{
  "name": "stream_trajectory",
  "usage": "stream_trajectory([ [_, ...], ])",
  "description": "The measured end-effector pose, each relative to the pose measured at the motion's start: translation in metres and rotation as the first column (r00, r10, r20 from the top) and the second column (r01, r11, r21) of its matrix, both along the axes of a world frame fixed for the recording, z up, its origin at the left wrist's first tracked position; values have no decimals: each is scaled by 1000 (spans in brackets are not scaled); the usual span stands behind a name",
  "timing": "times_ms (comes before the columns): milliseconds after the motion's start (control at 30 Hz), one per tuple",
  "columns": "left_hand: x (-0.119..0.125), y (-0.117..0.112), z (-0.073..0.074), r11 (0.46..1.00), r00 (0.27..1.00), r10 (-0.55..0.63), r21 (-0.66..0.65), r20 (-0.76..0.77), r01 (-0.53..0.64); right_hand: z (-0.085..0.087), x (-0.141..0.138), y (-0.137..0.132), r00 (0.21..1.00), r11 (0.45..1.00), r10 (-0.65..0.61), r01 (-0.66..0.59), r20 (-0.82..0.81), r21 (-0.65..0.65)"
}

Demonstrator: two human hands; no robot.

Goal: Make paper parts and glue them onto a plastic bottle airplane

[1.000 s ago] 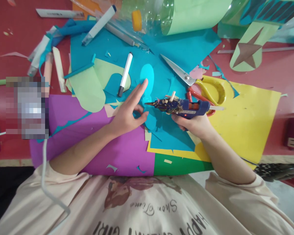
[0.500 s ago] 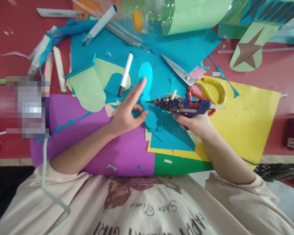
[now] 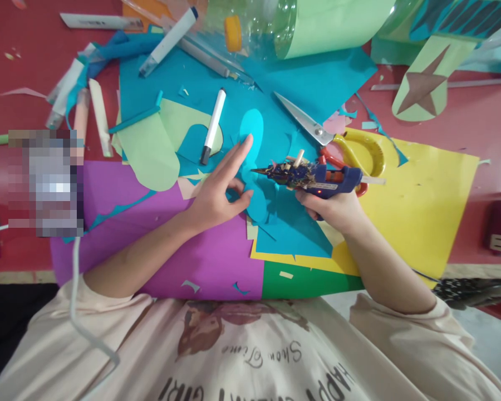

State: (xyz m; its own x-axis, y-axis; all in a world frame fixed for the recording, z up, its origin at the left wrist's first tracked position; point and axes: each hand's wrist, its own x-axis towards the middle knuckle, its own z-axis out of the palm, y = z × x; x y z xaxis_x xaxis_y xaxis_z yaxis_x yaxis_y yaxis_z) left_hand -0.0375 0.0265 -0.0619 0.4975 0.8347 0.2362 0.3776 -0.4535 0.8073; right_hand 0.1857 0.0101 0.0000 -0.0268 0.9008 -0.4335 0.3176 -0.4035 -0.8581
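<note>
A hot glue gun point(image 3: 332, 181), crusted with scraps around its front, is gripped in my right hand point(image 3: 332, 209). Its nozzle points left and reaches the narrow middle of a bright blue paper cutout point(image 3: 251, 123) with rounded lobes. I cannot tell whether the tip touches the paper. My left hand point(image 3: 219, 192) is open beside the cutout, thumb and forefinger apart. The forefinger lies on the upper lobe, and the thumb tip is at the lower lobe. A clear glue stick point(image 3: 373, 180) sticks out of the gun's back.
Scissors point(image 3: 317, 131) with red and yellow handles lie behind the gun. A black-tipped marker point(image 3: 214, 125) rests left of the cutout. Green paper pieces point(image 3: 154, 150), blue sheets point(image 3: 338, 83), and purple point(image 3: 171, 250) and yellow card point(image 3: 426, 195) cover the table. A plastic bottle point(image 3: 269, 33) lies at the back.
The cutout's upper lobe has swung slightly right, along with my left forefinger. The glue gun's nozzle has risen a little in the view, and the gun has shifted slightly right.
</note>
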Motion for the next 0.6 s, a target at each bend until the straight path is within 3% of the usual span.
stream_trajectory([
  [233,-1,2,-2,994,999,33,105,-28,-30,-1,1,-1,998,999,54,-54,33,2],
  [600,-1,1,2,999,999,32,41,-15,-31,-8,14,0,995,1000,-31,31,-94,0],
])
